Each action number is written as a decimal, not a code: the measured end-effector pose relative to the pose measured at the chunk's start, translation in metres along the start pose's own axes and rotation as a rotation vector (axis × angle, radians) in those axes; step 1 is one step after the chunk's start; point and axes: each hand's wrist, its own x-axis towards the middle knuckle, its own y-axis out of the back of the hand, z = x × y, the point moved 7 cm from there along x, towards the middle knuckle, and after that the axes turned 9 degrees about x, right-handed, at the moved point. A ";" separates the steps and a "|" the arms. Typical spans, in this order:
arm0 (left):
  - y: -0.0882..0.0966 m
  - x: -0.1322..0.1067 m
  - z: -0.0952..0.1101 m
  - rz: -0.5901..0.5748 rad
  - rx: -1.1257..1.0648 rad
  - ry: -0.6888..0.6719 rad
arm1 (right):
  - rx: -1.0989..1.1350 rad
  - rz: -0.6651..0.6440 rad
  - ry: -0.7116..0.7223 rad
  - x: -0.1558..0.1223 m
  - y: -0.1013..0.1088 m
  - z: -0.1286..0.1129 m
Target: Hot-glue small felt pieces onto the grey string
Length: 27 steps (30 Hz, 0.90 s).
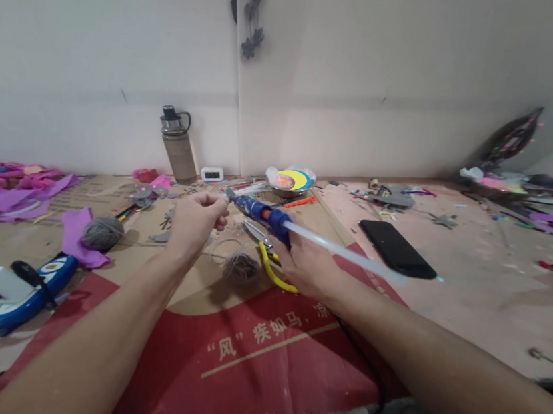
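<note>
My right hand [303, 257] grips a blue glue gun [260, 212] above the cardboard-covered table. A clear glue stick [347, 252] pokes out of the gun's back end toward me. The nozzle points away to the left. My left hand [196, 220] is closed in a pinch right at the nozzle tip; what it pinches is too small to make out. Below the gun lie a small grey yarn ball [241, 267] and yellow-handled scissors [269, 261].
A black phone [396, 248] lies right of my hands. A larger grey yarn ball [101, 232], purple felt [76, 238] and a blue-white device [30, 294] sit left. At the back stand a water bottle [178, 146], a small clock [212, 173] and a bowl [289, 181]. Craft scraps litter the right side.
</note>
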 end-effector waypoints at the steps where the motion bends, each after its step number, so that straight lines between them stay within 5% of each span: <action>1: 0.000 0.000 0.001 0.006 0.031 -0.012 | -0.042 -0.025 0.022 0.000 -0.001 -0.001; 8: -0.004 0.007 -0.015 -0.056 -0.235 0.180 | -0.325 -0.173 0.278 0.003 -0.002 -0.020; 13: -0.006 0.010 -0.027 -0.086 -0.388 0.384 | -0.219 -0.113 0.257 0.004 0.005 -0.022; 18: -0.007 0.008 -0.023 -0.114 -0.361 0.345 | -0.030 0.040 0.036 0.005 0.014 -0.005; 27: -0.009 0.005 -0.015 -0.128 -0.334 0.261 | 0.033 0.011 0.039 0.006 0.010 0.000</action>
